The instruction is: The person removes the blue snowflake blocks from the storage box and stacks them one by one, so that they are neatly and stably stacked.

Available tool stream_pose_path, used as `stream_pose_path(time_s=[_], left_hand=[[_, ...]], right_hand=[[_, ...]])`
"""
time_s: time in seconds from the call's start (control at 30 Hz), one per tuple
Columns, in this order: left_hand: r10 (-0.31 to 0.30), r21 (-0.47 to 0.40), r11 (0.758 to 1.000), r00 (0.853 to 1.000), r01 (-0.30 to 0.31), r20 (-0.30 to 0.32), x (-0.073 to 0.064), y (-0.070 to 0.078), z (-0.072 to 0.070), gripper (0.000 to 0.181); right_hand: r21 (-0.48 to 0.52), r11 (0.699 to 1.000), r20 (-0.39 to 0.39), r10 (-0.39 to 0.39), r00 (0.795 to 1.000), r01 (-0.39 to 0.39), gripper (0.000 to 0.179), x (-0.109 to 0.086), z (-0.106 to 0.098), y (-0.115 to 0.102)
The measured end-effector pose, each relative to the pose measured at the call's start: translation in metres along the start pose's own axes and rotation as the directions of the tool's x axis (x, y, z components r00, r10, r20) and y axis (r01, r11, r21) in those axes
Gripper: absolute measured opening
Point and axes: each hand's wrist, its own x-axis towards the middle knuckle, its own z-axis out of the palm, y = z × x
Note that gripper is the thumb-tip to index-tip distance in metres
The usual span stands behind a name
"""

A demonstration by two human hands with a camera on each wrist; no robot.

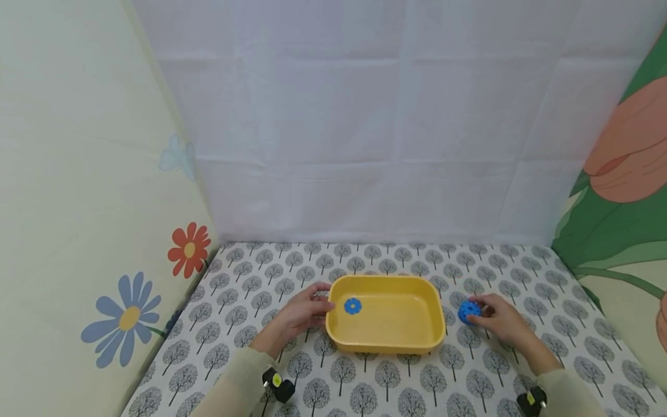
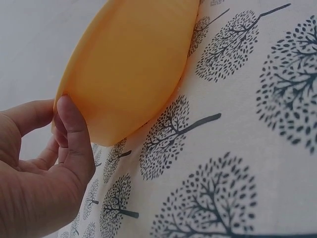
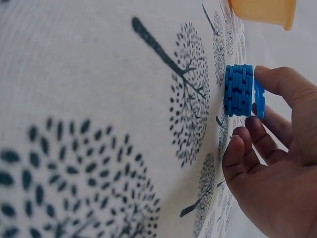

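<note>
A yellow plastic tray [image 1: 388,341] stands on the patterned cloth, with one flat blue notched disc [image 1: 352,306] lying inside near its left end. My left hand [image 1: 306,313] pinches the tray's left rim between thumb and fingers, as the left wrist view shows closely. Right of the tray, a short stack of blue notched discs [image 3: 238,90] rests on the cloth. My right hand [image 1: 499,317] is at the stack's top and pinches a single blue disc [image 3: 259,94], which sits slightly apart from the others and tilted.
White cloth printed with grey trees [image 1: 385,382] covers the table. A creased white sheet [image 1: 365,116] hangs behind it. Flower-printed panels stand at the left [image 1: 78,202] and right [image 1: 625,231]. A strip of cloth lies between tray and stack.
</note>
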Motion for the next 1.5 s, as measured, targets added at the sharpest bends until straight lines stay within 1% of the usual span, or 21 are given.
stream_pose_path(time_s=[0.2,0.47,0.57,0.8,0.93,1.1,1.2,1.33,1.43,1.5], left_hand=[[-0.003,-0.003,1.0,1.0,0.003,0.004,0.001,-0.001,0.0,0.049],[-0.008,0.006,1.0,1.0,0.008,-0.008,0.0,0.0,0.0,0.049],[-0.008,0.004,1.0,1.0,0.008,-0.008,0.0,0.0,0.0,0.05],[-0.012,-0.004,1.0,1.0,0.012,-0.011,0.0,0.0,0.0,0.05],[-0.02,-0.004,1.0,1.0,0.02,-0.017,0.0,0.0,0.001,0.05],[-0.019,0.004,1.0,1.0,0.019,-0.019,0.0,0.001,0.001,0.049],[-0.015,0.003,1.0,1.0,0.015,-0.013,0.001,0.001,0.001,0.049],[-0.012,-0.004,1.0,1.0,0.012,-0.004,0.001,0.001,0.0,0.049],[-0.013,-0.007,1.0,1.0,0.013,-0.004,0.001,0.0,0.0,0.05],[-0.016,-0.008,1.0,1.0,0.016,-0.008,0.001,0.0,0.0,0.05]], right_hand=[[0.003,1.0,0.029,-0.003,1.0,0.003,0.051,0.0,0.0,0.001],[0.013,0.999,0.067,0.034,0.997,-0.035,0.057,0.002,-0.002,-0.002],[0.008,0.999,0.068,0.047,0.997,-0.048,0.058,0.002,-0.002,-0.002],[-0.005,1.0,0.069,0.026,0.997,-0.026,0.06,0.002,-0.001,-0.003],[-0.011,0.999,0.067,0.036,0.997,-0.036,0.058,0.003,-0.001,-0.004],[-0.013,0.999,0.054,0.041,0.998,-0.04,0.056,0.004,0.001,-0.003],[-0.007,0.999,0.045,0.051,0.998,-0.051,0.06,0.004,0.002,-0.003],[-0.012,0.998,0.005,0.057,0.998,-0.057,0.063,0.004,0.001,-0.005],[-0.019,1.0,-0.049,0.019,0.999,-0.02,0.059,0.004,-0.003,-0.014],[-0.028,0.999,-0.083,-0.039,0.996,0.037,0.054,0.005,-0.005,-0.024]])
